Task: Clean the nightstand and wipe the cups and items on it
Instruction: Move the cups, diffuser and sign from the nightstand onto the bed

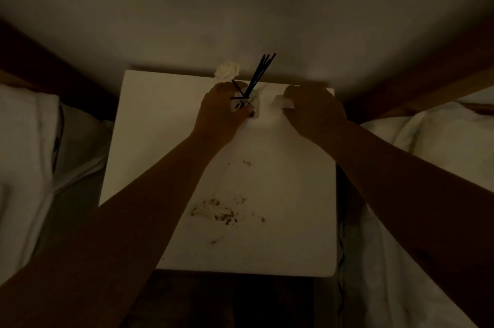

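Left hand (pixel 223 111): curled round a small bottle (pixel 252 105) of black sticks (pixel 260 72), far side of the nightstand (pixel 160 140).
Right hand (pixel 315 111): pinched a white wipe (pixel 283 101), just beside the bottle.
Tabletop: brown crumbs (pixel 224 214) near the front.

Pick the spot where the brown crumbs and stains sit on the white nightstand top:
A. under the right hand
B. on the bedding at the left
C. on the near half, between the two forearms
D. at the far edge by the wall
C: the brown crumbs and stains lie on the near half of the nightstand, well short of the left hand and right hand at the far end.
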Action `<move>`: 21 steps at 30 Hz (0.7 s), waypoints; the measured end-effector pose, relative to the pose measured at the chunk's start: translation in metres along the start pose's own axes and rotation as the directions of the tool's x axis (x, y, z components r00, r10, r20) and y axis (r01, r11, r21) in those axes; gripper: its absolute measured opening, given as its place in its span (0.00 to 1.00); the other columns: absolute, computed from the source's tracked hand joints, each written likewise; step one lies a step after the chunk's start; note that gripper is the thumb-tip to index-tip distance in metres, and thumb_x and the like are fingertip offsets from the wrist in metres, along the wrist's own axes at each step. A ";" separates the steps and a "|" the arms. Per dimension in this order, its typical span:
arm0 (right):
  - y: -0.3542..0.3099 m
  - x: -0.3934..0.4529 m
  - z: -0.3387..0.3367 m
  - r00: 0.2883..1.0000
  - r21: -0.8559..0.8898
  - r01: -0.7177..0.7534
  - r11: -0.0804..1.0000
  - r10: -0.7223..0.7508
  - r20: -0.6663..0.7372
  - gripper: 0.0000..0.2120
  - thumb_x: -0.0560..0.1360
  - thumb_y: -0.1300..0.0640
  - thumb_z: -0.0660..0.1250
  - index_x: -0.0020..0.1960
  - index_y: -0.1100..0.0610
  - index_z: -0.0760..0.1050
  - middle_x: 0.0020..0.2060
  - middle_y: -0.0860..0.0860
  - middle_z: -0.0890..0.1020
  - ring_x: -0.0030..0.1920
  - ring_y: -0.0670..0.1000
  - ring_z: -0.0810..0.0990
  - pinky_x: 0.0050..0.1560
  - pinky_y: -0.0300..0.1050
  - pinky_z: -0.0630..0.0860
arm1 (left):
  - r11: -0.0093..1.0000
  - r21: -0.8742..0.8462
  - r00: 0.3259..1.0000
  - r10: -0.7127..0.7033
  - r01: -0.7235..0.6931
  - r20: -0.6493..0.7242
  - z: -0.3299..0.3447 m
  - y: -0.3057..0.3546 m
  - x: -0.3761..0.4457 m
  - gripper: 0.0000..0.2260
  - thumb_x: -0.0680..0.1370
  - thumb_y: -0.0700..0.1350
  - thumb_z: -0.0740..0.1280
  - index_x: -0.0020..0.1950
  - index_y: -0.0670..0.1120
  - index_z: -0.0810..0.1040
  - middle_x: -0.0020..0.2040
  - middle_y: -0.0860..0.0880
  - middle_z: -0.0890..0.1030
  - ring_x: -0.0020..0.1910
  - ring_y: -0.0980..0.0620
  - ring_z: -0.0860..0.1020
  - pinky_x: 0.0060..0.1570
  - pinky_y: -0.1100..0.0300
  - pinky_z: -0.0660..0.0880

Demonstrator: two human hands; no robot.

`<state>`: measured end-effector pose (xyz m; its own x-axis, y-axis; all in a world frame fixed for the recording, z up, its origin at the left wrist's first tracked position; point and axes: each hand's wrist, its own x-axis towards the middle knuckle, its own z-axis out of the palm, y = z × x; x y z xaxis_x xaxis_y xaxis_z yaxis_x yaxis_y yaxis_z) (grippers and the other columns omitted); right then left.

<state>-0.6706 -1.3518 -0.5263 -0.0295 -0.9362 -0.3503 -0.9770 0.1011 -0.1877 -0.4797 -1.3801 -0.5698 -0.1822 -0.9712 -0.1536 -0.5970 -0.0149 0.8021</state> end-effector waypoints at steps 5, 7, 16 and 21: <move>-0.003 0.006 0.002 1.000 -0.006 0.010 1.000 -0.010 -0.009 0.16 0.80 0.50 0.60 0.66 0.53 0.70 0.63 0.55 0.75 0.64 0.58 0.72 0.60 0.55 0.72 | 0.995 -0.103 1.000 0.014 -0.014 -0.004 -0.003 0.000 0.000 0.10 0.73 0.44 0.72 0.52 0.48 0.78 0.52 0.44 0.80 0.51 0.45 0.80 0.50 0.50 0.79; -0.007 0.010 0.003 1.000 -0.018 0.015 1.000 -0.015 0.003 0.17 0.80 0.49 0.60 0.68 0.52 0.69 0.64 0.54 0.75 0.65 0.57 0.71 0.61 0.53 0.70 | 0.988 -0.154 1.000 0.012 -0.008 0.027 -0.004 -0.001 0.001 0.10 0.73 0.41 0.72 0.53 0.47 0.78 0.53 0.41 0.80 0.51 0.43 0.80 0.51 0.46 0.79; -0.040 0.017 -0.002 0.997 -0.008 0.071 0.997 -0.071 -0.006 0.13 0.77 0.51 0.65 0.61 0.51 0.76 0.57 0.55 0.79 0.58 0.59 0.76 0.54 0.53 0.75 | 0.983 -0.182 0.998 0.005 -0.017 -0.070 -0.039 -0.016 -0.014 0.09 0.74 0.43 0.72 0.50 0.53 0.76 0.45 0.61 0.77 0.43 0.72 0.74 0.43 0.80 0.70; -0.080 0.019 -0.010 0.984 -0.088 0.173 0.981 -0.176 -0.031 0.13 0.76 0.47 0.66 0.59 0.50 0.77 0.52 0.56 0.82 0.50 0.60 0.80 0.44 0.48 0.73 | 0.980 -0.198 0.983 -0.023 -0.014 -0.180 -0.077 -0.033 -0.033 0.07 0.75 0.41 0.72 0.52 0.46 0.78 0.45 0.57 0.78 0.42 0.78 0.73 0.40 0.83 0.67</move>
<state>-0.5949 -1.3812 -0.5084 0.1367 -0.9493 -0.2832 -0.9820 -0.0923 -0.1645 -0.3936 -1.3656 -0.5468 -0.0246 -0.9976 -0.0652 -0.4275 -0.0485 0.9027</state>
